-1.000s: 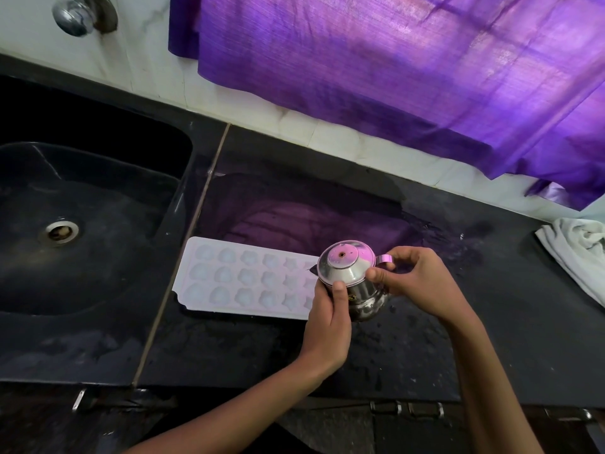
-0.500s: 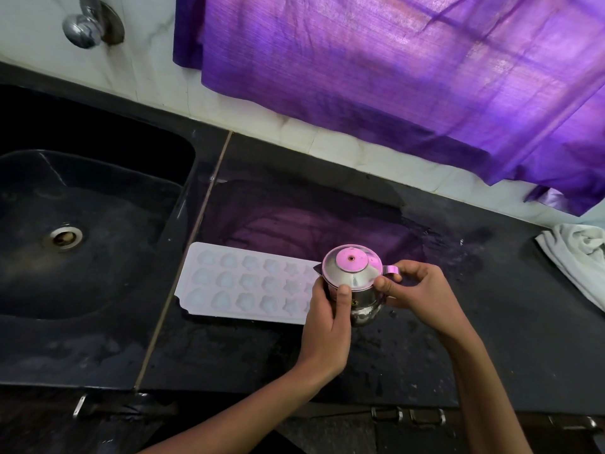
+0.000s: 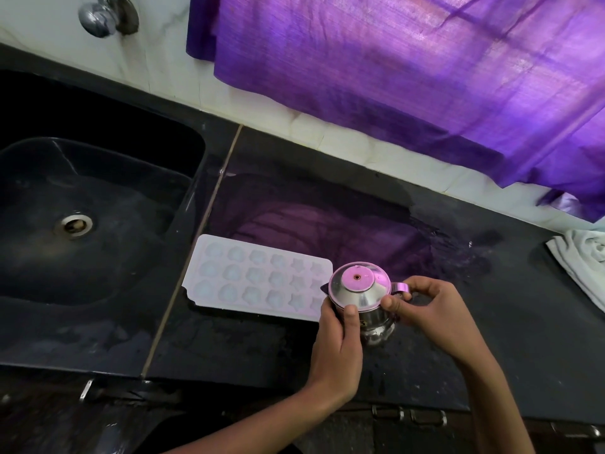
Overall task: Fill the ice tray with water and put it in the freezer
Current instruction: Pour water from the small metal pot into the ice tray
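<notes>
Black desk (image 3: pixel 491 339) beside a sink (image 3: pixel 98 224) carries the tray (image 3: pixel 258 283), flat and apparently dry. Since a second ago the jug (image 3: pixel 360 293) has levelled from its tilt; left hand (image 3: pixel 337 348) grips its body, right hand (image 3: pixel 429 312) pinches the handle. Pouring seems not yet begun.

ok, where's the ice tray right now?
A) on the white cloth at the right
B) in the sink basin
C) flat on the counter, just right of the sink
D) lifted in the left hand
C: the ice tray lies flat on the dark counter beside the sink, while the left hand and right hand both grip the steel jug at its right end.
</notes>
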